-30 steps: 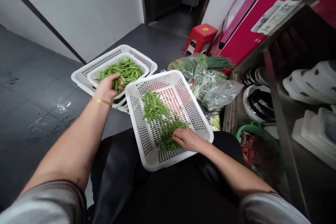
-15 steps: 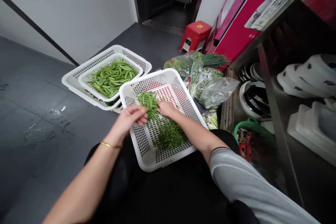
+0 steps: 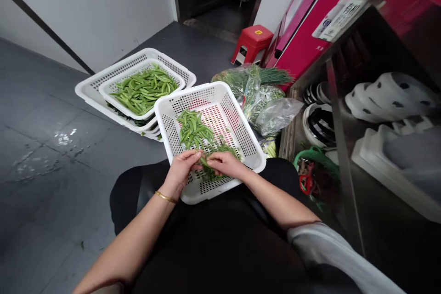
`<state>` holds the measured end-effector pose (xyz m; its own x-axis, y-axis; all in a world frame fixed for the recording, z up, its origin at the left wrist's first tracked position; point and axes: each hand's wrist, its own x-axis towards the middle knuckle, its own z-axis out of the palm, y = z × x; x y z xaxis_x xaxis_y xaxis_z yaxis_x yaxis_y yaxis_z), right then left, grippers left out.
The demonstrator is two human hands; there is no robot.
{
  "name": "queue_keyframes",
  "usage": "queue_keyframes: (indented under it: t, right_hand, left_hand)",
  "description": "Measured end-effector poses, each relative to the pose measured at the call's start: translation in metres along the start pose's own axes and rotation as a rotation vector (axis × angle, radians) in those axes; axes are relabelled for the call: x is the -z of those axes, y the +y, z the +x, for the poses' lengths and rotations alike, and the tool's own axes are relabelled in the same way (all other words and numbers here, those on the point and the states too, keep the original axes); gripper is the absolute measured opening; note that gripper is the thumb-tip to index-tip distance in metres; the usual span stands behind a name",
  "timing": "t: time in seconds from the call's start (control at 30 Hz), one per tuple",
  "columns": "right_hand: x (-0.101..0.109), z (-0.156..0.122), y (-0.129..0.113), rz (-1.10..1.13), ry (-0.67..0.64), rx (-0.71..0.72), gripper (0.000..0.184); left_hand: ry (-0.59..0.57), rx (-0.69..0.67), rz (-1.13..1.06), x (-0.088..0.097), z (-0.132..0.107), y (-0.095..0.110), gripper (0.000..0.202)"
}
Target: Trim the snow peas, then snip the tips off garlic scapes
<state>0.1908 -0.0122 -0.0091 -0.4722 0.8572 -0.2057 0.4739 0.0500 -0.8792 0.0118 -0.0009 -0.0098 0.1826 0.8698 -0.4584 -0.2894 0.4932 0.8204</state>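
Observation:
Between them, my left hand (image 3: 185, 168) and my right hand (image 3: 224, 164) pinch a green pea pod (image 3: 204, 161), one at each end. Both hands are over the near part of a white perforated basket (image 3: 253, 152), which rests on my lap. Inside it, a small pile of flat pea pods (image 3: 193, 127) lies toward the left. Thin green trimmings (image 3: 225, 148) are heaped beneath and beyond my right hand, which partly hides them. A gold bangle circles my left wrist.
To the left, a smaller white basket full of pea pods (image 3: 146, 89) sits inside a larger white basket (image 3: 87, 89). Bagged greens (image 3: 255, 94) lie beyond my lap, near a red stool (image 3: 253, 41). A green basket (image 3: 315, 156) and a metal shelf (image 3: 344, 170) stand at the right.
Both hands have drawn back from the pile toward me and come together. A pea pod is now held between their fingertips. The view has shifted slightly.

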Motion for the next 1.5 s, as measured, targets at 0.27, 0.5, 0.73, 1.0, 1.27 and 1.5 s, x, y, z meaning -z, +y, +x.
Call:
queue_keyframes:
  t: [0.27,0.5,0.73,1.0,1.27,1.5]
  right_hand:
    - [-0.009,-0.019,-0.015,-0.335,-0.003,0.554,0.023]
    - [0.025,-0.021,-0.015,-0.198,0.27,0.246,0.03]
    - [-0.008,-0.018,-0.025,-0.911,0.336,0.475,0.023]
    - [-0.021,-0.013,-0.023,-0.745,0.27,0.591,0.02]
    - [0.03,-0.022,0.002,0.265,0.405,0.095,0.022]
    - [0.043,-0.026,-0.008,-0.563,0.243,0.236,0.021]
  left_hand:
    - [-0.151,0.134,-0.112,-0.002,-0.009,-0.01,0.036]
    - [-0.293,0.178,-0.061,0.002,-0.009,-0.005,0.033]
    - [-0.047,0.016,-0.181,-0.001,0.002,-0.008,0.033]
    - [-0.139,0.032,-0.039,-0.001,0.0,-0.016,0.032]
    - [-0.43,0.179,0.003,0.009,-0.003,-0.01,0.034]
    - [-0.475,0.199,0.057,0.008,-0.004,-0.004,0.029]
